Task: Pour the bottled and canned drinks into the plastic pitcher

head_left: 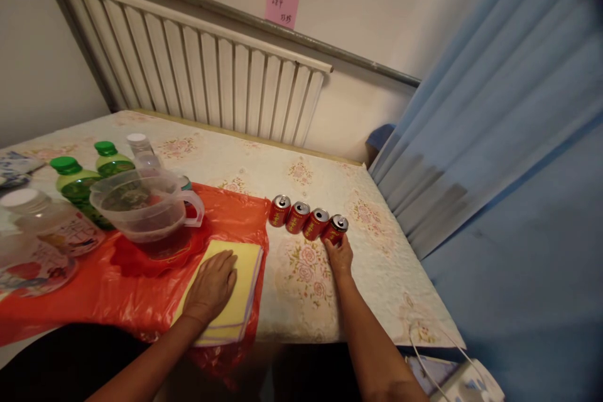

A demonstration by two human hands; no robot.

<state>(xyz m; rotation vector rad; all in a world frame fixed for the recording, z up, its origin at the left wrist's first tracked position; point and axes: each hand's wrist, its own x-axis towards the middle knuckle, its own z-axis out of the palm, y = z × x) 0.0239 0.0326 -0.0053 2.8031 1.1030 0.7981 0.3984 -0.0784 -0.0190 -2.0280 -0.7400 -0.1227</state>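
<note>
Several red cans with silver tops stand side by side in a row on the flowered tablecloth, the leftmost can (279,211) nearest the red plastic sheet. My right hand (340,256) has its fingers around the lower part of the rightmost can (335,230), which touches its neighbour. On a stack of yellow cloths (240,270), my left hand (211,282) lies palm down with nothing in it. Those cloths rest on the red plastic sheet (141,301).
A clear plastic jug (141,207) stands in a red dish (179,251) at left. Around it are green-capped bottles (78,188) and large clear bottles (61,226). A radiator (207,75) is behind the table (391,264); a blue curtain (509,138) hangs at right.
</note>
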